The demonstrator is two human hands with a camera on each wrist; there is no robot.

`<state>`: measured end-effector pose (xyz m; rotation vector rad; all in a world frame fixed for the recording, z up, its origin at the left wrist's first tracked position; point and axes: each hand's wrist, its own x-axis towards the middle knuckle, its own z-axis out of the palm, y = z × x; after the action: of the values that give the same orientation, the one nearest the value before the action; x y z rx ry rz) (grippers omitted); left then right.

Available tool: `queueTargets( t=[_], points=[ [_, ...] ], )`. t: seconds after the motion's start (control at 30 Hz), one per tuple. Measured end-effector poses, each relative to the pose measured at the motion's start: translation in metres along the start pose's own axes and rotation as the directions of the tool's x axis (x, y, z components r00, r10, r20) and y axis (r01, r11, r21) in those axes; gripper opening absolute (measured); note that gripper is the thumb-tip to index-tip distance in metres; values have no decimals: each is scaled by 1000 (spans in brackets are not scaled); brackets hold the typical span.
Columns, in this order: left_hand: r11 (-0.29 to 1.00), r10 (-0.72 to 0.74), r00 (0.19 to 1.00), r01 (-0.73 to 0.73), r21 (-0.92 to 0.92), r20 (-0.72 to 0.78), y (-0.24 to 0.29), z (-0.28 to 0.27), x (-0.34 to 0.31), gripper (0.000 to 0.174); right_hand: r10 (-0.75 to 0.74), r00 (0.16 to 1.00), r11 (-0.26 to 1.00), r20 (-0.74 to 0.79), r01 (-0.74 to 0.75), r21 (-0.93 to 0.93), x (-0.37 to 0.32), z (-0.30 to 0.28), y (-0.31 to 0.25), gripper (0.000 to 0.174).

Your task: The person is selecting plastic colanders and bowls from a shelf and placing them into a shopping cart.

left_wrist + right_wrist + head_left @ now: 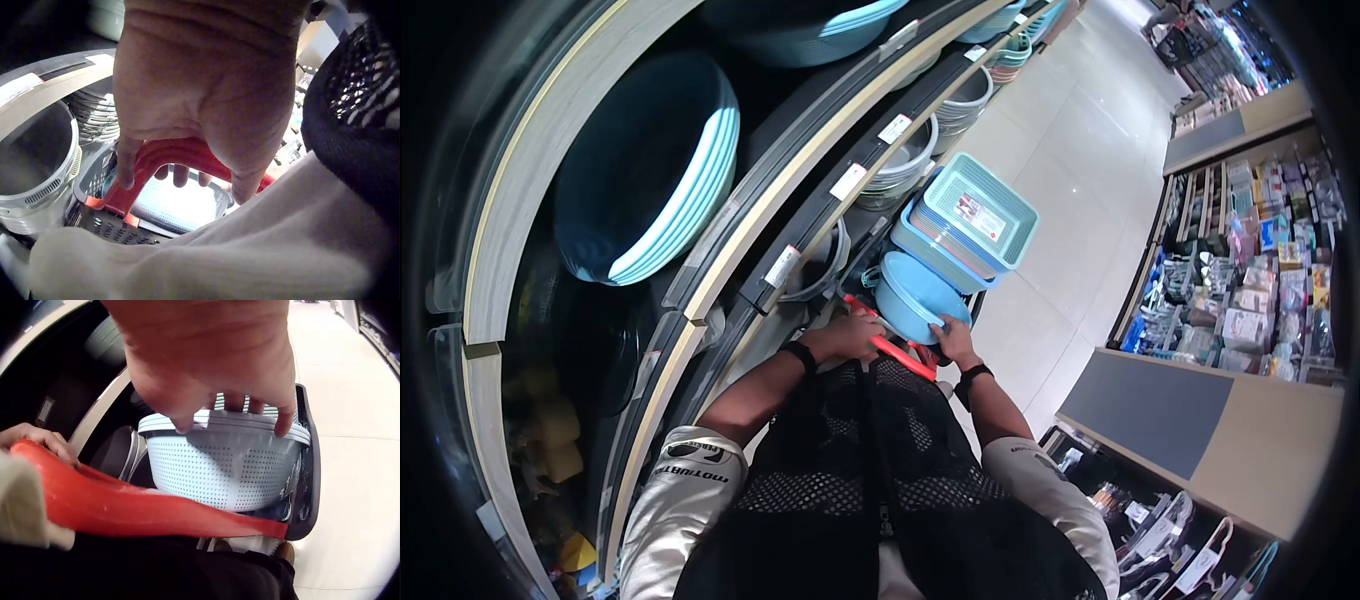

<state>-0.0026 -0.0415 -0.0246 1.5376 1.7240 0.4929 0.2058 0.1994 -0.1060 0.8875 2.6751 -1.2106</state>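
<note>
- plainly nearer, the right hand [953,342] pinches the rim of round, stacked light-blue colanders [206,465].
- meanwhile, the left hand [855,335] grips a red handle [125,506].
- the colanders sit in a black shopping basket [310,456], just ahead of both hands.

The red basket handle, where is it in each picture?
Head: red basket handle just below the middle.
Left wrist: red basket handle mid-picture, under the left grip.
Right wrist: red basket handle slanting across the lower left.
Shared landmark: the left grip, holding it in all three.
</note>
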Motion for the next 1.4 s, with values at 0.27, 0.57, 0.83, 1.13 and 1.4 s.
queueTargets(
  t=[0.27, 0.57, 0.83, 1.13, 1.4],
  points=[
    [999, -19, 1000, 19, 43, 6, 1, 1, 0, 53, 72, 997, 987, 24, -67, -148, 14, 2, -10, 44],
    [999, -32, 999, 32, 38, -10, 10, -5, 0, 48, 159, 987, 943, -19, -146, 301, 46, 16, 5, 38],
    [999, -23, 999, 24, 34, -35, 15, -8, -2, 46, 276, 961, 922, -13, -261, 287, 45, -17, -32, 32],
    [999, -27, 999, 29, 38, -35, 16, -9, -2, 45, 192, 942, 964, -277, -127, 234, 49, -35, -36, 35],
    [998, -3, 999, 6, 65, -40, 9, -4, -1, 50, 171, 927, 964, -335, -87, 251, 61, -49, -39, 35]
  ],
)
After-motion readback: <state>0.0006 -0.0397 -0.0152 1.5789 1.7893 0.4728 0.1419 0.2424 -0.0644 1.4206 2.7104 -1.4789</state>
